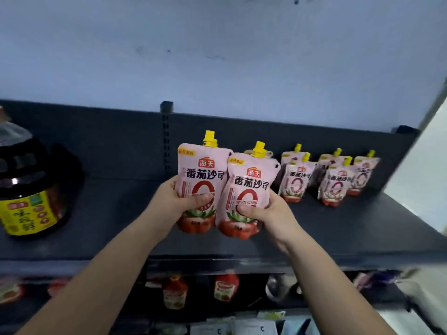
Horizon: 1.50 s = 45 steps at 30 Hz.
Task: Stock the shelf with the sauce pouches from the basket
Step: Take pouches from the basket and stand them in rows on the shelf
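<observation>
I hold pink tomato-sauce pouches with yellow caps over the dark top shelf (326, 228). My left hand (176, 201) grips the left pouch (200, 170) at its lower half; two yellow spouts show there, so a second pouch seems stacked behind it. My right hand (266, 211) grips the right pouch (249, 187), which overlaps the left one, and it too shows two spouts. Several more of the same pouches (331, 180) stand upright in rows at the shelf's back right. The basket is out of view.
A large dark oil jug with a yellow label (26, 187) stands at the shelf's left. A slotted upright post (166, 136) divides the back panel. Red sauce bottles (175, 292) sit on the shelf below. A pale wall panel (420, 184) bounds the right side.
</observation>
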### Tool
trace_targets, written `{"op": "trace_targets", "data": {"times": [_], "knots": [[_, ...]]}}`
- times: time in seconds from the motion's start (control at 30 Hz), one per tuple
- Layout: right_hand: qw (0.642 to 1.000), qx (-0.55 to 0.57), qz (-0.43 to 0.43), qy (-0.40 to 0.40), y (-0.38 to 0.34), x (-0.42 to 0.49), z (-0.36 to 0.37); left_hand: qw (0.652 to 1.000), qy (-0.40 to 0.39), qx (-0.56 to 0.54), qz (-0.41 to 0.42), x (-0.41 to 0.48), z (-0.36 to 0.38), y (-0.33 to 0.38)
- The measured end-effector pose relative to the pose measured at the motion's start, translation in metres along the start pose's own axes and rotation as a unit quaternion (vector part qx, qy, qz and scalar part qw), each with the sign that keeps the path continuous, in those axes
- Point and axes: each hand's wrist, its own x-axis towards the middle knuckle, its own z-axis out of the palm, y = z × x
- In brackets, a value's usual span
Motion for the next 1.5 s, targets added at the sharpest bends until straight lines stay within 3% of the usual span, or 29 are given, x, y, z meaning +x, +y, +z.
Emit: {"op": "trace_targets", "data": {"times": [0.4, 0.6, 1.1, 1.3, 1.5], "knots": [[0.991, -0.013, 0.002, 0.136, -0.002, -0.004, -0.157, 0.976, -0.203, 0.007, -0.077, 0.119, 0.139, -0.046], [0.989, -0.002, 0.006, 0.145, -0.004, -0.01, -0.252, 0.969, -0.232, 0.002, -0.089, 0.159, 0.228, -0.074], [0.997, -0.008, 0.079, 0.02, 0.007, 0.034, -0.499, 0.99, -0.05, -0.045, -0.127, 0.209, 0.425, -0.165], [0.991, 0.027, 0.118, 0.065, 0.036, 0.063, -0.537, 0.992, -0.015, -0.056, -0.111, 0.216, 0.434, -0.167], [0.989, -0.003, 0.108, 0.097, 0.05, 0.103, -0.54, 0.993, -0.041, -0.048, -0.098, 0.211, 0.429, -0.154]]}}
